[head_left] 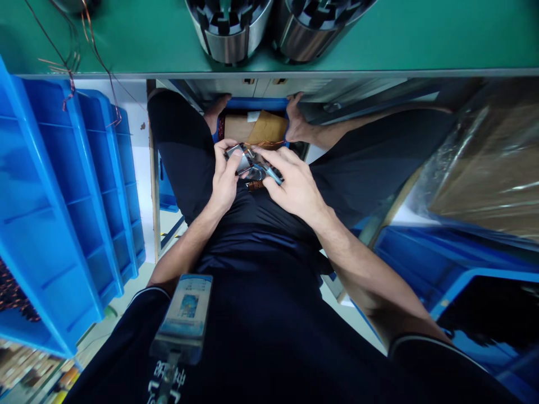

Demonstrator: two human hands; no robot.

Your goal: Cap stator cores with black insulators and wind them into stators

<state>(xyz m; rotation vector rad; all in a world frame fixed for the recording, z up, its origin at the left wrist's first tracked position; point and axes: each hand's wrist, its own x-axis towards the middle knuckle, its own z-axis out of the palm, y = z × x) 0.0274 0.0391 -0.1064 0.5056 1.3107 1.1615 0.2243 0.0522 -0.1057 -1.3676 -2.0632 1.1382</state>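
Note:
Above my lap, my left hand [225, 177] is closed around a small silvery metal part [244, 163] with dark edges, its thumb pressed on the flat face. My right hand [297, 185] grips a slim tool with a light blue handle [273, 175], its dark end against the part. The tool's exact kind cannot be made out. A copper-brown bundle [255, 186] shows just below the part, between the hands. Thin copper wire [272, 143] runs near the right fingertips.
Two slotted metal cylinders [229, 45] stand on the green bench top [442, 39] ahead. Loose copper wires [99, 59] hang over its edge at left. Blue crates [54, 185] flank me on the left. A blue bin [467, 278] and a plastic-wrapped carton [492, 174] sit at right.

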